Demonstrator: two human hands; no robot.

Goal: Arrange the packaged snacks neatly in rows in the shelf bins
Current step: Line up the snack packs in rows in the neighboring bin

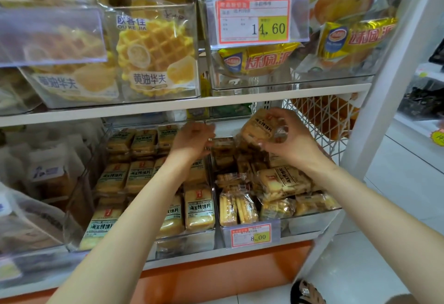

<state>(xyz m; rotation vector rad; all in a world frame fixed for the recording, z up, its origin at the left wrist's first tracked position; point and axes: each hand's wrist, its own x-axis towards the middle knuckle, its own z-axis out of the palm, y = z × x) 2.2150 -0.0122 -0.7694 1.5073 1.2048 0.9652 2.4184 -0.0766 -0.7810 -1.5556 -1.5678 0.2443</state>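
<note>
Two hands up at the lower shelf (pixel 216 255). With the right hand (pixel 288 142), holds one snack pack (pixel 258 127) up in the air over the back of the right bin (pixel 305 223), fingers curled round its end. With the left hand (pixel 193 139), reaches to the back, by the wall between the bins; fingers bent, cannot tell if holding anything. Neat rows of packs (pixel 141 176) in the left bin (pixel 185 241). Messy heap of packs (pixel 281 183) in the right bin. Price tag (pixel 251 235) on that bin's front.
</note>
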